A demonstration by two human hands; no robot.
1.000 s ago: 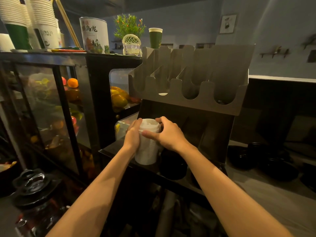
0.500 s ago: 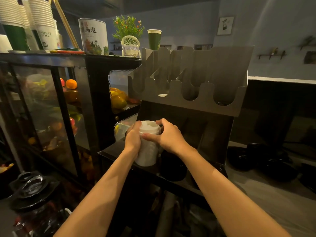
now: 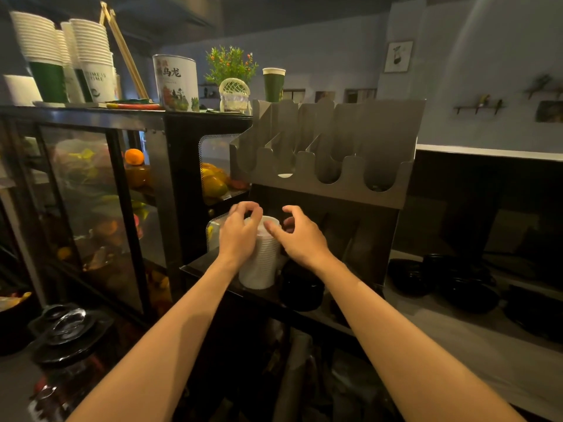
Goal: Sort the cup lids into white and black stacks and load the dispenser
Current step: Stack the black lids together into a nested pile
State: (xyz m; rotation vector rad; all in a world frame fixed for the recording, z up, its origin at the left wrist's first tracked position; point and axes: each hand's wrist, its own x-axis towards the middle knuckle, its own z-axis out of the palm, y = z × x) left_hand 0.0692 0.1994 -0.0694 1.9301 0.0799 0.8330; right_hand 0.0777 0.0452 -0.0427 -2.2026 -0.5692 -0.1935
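Seen from the head camera, the white lid stack (image 3: 260,264) stands on a dark shelf (image 3: 198,265) under the steel dispenser (image 3: 335,178), with a black lid stack (image 3: 301,284) just beside it. The left hand (image 3: 239,236) lies against the stack's side, fingers curled over the top lid; whether they pinch it I cannot tell. The right hand (image 3: 303,240) holds nothing, fingers loosely curled and spread, thumb tip at the top rim. Best to square the column, grip low and lift it upright. The dispenser's scalloped front overhangs above; loose black lids (image 3: 457,287) crowd the worktop (image 3: 457,345) on the right.
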